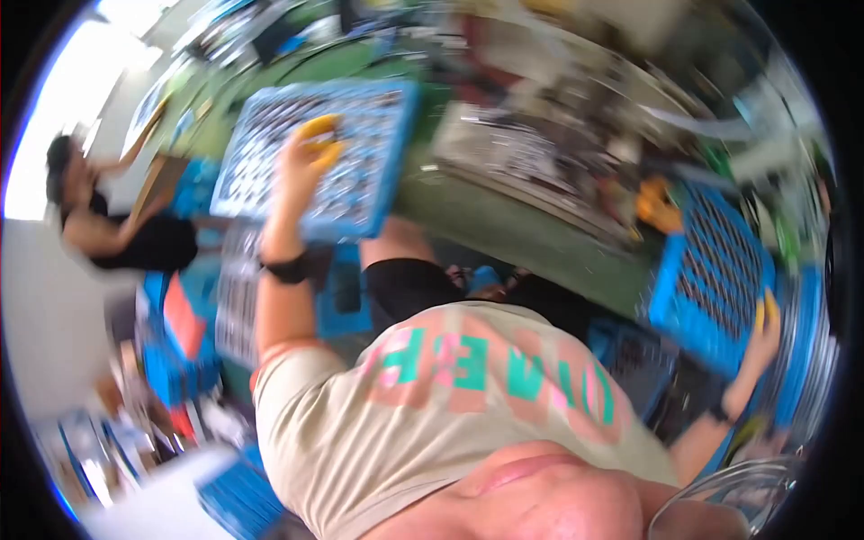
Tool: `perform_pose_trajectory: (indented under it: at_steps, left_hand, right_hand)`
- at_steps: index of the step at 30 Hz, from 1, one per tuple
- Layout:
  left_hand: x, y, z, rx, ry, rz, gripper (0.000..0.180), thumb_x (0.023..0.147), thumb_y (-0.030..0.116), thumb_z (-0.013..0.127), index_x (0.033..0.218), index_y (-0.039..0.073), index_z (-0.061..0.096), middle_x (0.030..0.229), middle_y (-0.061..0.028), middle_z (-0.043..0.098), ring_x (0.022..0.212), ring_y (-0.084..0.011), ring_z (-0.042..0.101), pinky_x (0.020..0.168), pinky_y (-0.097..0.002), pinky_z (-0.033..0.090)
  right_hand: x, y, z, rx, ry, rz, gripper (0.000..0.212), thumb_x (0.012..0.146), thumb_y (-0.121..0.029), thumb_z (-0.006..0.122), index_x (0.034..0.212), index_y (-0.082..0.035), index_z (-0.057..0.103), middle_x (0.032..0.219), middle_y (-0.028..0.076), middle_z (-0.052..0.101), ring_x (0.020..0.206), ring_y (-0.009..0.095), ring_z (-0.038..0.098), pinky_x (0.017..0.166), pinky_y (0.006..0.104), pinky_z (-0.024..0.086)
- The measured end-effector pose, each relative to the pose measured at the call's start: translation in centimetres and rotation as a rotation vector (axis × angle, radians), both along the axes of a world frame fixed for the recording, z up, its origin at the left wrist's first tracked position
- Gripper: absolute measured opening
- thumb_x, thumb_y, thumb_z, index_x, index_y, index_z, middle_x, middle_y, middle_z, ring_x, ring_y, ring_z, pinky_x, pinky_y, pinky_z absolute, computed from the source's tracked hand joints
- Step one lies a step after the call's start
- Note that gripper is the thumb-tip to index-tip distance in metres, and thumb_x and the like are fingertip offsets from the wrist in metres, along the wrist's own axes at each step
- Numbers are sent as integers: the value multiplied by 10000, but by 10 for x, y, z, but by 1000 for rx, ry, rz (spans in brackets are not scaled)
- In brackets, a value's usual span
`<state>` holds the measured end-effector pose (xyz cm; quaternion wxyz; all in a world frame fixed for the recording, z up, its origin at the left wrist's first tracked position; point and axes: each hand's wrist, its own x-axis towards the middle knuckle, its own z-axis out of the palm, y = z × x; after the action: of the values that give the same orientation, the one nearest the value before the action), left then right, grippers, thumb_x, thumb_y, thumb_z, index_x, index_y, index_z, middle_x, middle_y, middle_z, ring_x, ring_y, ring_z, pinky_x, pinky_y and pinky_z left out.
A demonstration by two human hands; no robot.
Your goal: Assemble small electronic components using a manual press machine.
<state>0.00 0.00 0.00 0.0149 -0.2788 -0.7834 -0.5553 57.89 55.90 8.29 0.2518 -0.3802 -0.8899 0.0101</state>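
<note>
Head view, blurred in places; two bare hands at work, both with yellow covers on some fingertips.

Left hand (301, 173): over the left blue tray (408, 130), forearm reaching up from below, black wristband (288, 269) at the wrist. Thumb and forefinger curve toward each other with a clear gap between the yellow tips — spread, not pressed together. Whether the fingers touch the contents beneath cannot be told.

Left tray: at the near edge of the green table (531, 219), in front of the person's left side. Filled with close rows of small shiny metal parts (256, 166); their exact shape is lost in glare and blur.

Right hand (764, 344): far out to the right, at the outer edge of the right blue tray (688, 333). Two yellow tips show close together; too small and smeared to say whether they pinch anything — cannot tell. Dark wristband (719, 413) here too.

Right tray: slanted, just beyond the right end of the table, holding rows of dark small parts (720, 265). An orange-yellow object (660, 205) sits beside its upper left corner.

Between the trays, on the table: a grey metal plate-like piece (504, 148) with machinery behind it, details indistinct.

Far left: a co-worker (85, 220) in dark clothing, beside a brown flat-sided object (160, 187). Blue crates (180, 378) stand below, near a white surface (148, 490).
</note>
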Motion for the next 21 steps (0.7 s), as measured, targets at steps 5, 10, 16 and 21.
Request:
perform_pose_trajectory:
  at_steps: [5, 10, 16, 21]
  left_hand:
    - [9, 42, 2, 79, -22, 37, 413, 759, 125, 781, 1147, 60, 657, 914, -88, 679, 726, -145, 652, 639, -285, 515]
    - [56, 50, 13, -112, -28, 69, 451, 714, 166, 833, 1124, 65, 674, 862, -56, 616, 691, -108, 595, 634, -250, 494]
    - [54, 45, -3, -94, -11, 0, 439, 733, 129, 827, 1127, 22, 663, 916, -64, 608, 742, -113, 612, 695, -237, 508]
    - [53, 47, -9, -31, -38, -23, 402, 749, 118, 818, 1112, 23, 674, 892, -31, 598, 733, -87, 590, 679, -224, 491]
  right_hand:
    - [-168, -96, -54, 101, 298, 377, 198, 938, -20, 587, 1105, 58, 658, 1101, 155, 679, 976, 257, 648, 887, 338, 499]
    - [-250, -203, -77, -78, 318, 748, 147, 890, -13, 631, 1024, 5, 686, 991, 128, 693, 887, 282, 638, 829, 371, 500]
    - [-299, -245, -116, -192, 377, 914, 159, 862, 18, 651, 1017, 0, 683, 958, 115, 683, 860, 294, 640, 795, 381, 502]
    - [-298, -245, -126, -178, 309, 889, 174, 847, 11, 677, 1020, -12, 683, 938, 115, 683, 836, 297, 640, 774, 378, 510]
